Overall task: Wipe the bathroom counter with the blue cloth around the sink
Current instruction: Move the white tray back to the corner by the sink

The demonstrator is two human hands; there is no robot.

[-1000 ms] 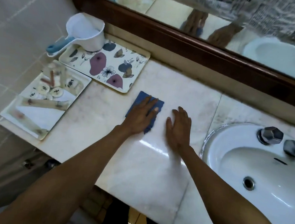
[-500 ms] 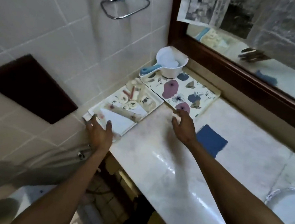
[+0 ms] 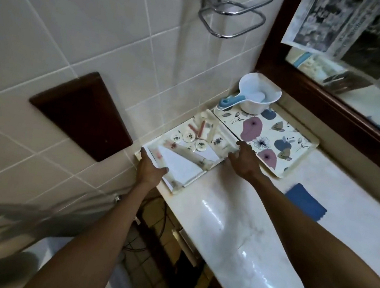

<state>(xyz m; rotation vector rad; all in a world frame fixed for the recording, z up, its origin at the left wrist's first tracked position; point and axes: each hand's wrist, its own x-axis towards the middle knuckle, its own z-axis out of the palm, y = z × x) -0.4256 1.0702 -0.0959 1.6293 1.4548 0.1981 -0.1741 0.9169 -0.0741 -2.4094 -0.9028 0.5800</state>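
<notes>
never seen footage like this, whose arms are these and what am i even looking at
No machine here: a person wears a camera on the head, so this single view looks down at their own two arms. The left hand grips the near corner of a small tray of toiletries, and the right hand holds its far edge. Beside it sits a flowered tray with a white scoop at its far end. The blue cloth lies on the marble counter, held by nobody.
</notes>
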